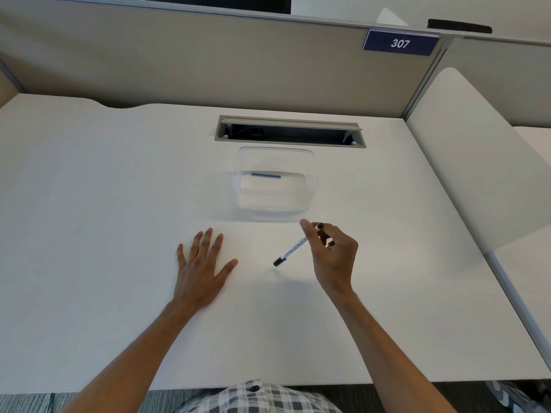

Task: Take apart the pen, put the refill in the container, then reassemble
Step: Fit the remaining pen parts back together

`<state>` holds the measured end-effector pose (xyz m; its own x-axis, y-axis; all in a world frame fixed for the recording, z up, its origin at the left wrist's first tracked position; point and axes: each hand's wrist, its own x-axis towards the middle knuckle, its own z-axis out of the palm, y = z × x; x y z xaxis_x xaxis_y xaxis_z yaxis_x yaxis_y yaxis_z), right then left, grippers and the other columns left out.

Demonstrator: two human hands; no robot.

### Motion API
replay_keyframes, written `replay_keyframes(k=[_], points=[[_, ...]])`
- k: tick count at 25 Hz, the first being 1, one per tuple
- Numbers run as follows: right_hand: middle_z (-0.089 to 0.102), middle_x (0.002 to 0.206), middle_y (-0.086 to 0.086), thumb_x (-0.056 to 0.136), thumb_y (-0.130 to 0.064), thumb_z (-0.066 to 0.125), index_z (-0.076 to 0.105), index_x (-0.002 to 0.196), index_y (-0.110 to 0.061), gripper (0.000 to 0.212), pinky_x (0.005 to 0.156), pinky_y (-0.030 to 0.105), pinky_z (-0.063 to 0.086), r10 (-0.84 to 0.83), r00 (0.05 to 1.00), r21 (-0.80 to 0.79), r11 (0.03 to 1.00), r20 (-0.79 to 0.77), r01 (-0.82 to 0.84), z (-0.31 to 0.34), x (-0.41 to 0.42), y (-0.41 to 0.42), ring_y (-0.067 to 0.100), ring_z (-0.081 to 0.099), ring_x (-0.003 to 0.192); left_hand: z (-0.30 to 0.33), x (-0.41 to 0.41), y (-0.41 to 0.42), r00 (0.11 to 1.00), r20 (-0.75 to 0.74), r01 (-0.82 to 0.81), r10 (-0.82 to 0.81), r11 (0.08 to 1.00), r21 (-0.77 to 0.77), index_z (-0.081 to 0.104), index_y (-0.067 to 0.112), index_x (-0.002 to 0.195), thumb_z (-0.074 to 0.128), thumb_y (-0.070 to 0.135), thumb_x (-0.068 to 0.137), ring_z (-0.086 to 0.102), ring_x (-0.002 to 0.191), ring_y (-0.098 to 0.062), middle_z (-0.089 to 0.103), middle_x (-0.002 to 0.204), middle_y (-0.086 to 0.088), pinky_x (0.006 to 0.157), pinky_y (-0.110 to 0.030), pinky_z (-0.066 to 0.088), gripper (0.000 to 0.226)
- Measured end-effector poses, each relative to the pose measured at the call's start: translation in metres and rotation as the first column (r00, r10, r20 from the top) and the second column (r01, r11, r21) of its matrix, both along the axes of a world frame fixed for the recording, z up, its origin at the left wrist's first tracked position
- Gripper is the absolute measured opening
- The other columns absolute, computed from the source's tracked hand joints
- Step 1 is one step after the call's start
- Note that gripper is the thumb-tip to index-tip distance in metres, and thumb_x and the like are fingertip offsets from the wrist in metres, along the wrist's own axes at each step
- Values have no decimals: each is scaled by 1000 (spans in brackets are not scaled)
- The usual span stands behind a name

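A white pen (290, 251) with a black tip and a black end is pinched in my right hand (332, 257), slanting down to the left just above the white desk (119, 189). My left hand (201, 268) lies flat on the desk with its fingers spread, left of the pen and holding nothing. A clear plastic container (310, 186) stands on the desk beyond both hands. Inside it lies a thin blue refill (266, 175), near the far wall.
A cable slot (290, 132) with a raised flap is cut into the desk behind the container. A beige partition (208, 64) with a "307" label (400, 43) closes the back. A white divider panel (465, 162) stands at the right.
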<state>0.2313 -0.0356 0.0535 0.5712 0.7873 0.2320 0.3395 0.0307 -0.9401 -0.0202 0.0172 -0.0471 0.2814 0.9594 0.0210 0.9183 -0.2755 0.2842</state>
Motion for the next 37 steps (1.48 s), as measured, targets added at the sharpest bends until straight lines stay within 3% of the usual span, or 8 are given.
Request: replay_keyframes(k=[4, 8, 13, 18, 25, 30, 37], points=[[72, 68, -3, 81, -30, 81, 76, 72, -15, 18, 53, 27, 34, -10, 998, -50, 999, -63, 7, 1, 3, -12, 20, 55, 59, 0, 0, 0, 1000, 2, -5, 5, 1000, -3, 21, 26, 154, 7, 75, 86, 6, 151, -19, 12, 164, 0, 120, -55, 1, 85], [75, 72, -9, 79, -26, 83, 80, 82, -18, 8, 58, 23, 43, -13, 999, -102, 995, -44, 8, -2, 6, -23, 7, 60, 61, 1, 1, 0, 1000, 7, -8, 8, 1000, -5, 21, 25, 154, 12, 73, 87, 6, 151, -20, 13, 164, 0, 119, -55, 1, 83], [74, 71, -9, 80, -24, 80, 77, 80, -21, 4, 66, 37, 53, -42, 999, -163, 985, 27, 46, -14, 3, -32, 9, 65, 65, 2, 0, 0, 1000, 1, -7, 7, 1000, -11, 20, 26, 154, 12, 72, 87, 5, 151, -19, 11, 164, 0, 120, -55, 0, 82], [71, 70, -15, 81, -31, 78, 73, 83, -27, 6, 72, 32, 52, -53, 985, -310, 945, 167, 103, -23, -8, -44, 3, 67, 68, 1, 0, 1, 1000, -3, -2, 2, 1000, -15, 20, 26, 154, 13, 72, 87, 4, 151, -19, 11, 164, 0, 120, -55, 0, 81], [78, 88, -9, 85, -39, 68, 74, 90, -26, 15, 77, 30, 52, 54, 964, -562, 821, 259, 105, -31, -14, -50, 16, 72, 84, 2, 0, 0, 1000, 2, -4, 4, 1000, -18, 21, 25, 154, 13, 72, 87, 5, 151, -20, 13, 164, -1, 119, -55, 0, 82], [75, 93, -8, 85, -43, 65, 72, 91, -26, 20, 78, 31, 52, 90, 951, -607, 786, 297, 115, -40, -20, -46, 19, 70, 86, 2, 0, 0, 1000, 0, -4, 4, 1000, -20, 20, 26, 154, 12, 72, 86, 5, 151, -19, 12, 164, 0, 119, -55, 0, 82], [57, 108, -13, 83, -39, 67, 69, 82, -21, 18, 65, 28, 40, 179, 899, -604, 789, 400, 111, -45, -28, -47, 17, 65, 80, 1, 0, 1, 1000, 0, 2, -2, 1000, -18, 20, 25, 154, 13, 72, 87, 5, 151, -20, 12, 164, 0, 120, -55, 1, 82]])
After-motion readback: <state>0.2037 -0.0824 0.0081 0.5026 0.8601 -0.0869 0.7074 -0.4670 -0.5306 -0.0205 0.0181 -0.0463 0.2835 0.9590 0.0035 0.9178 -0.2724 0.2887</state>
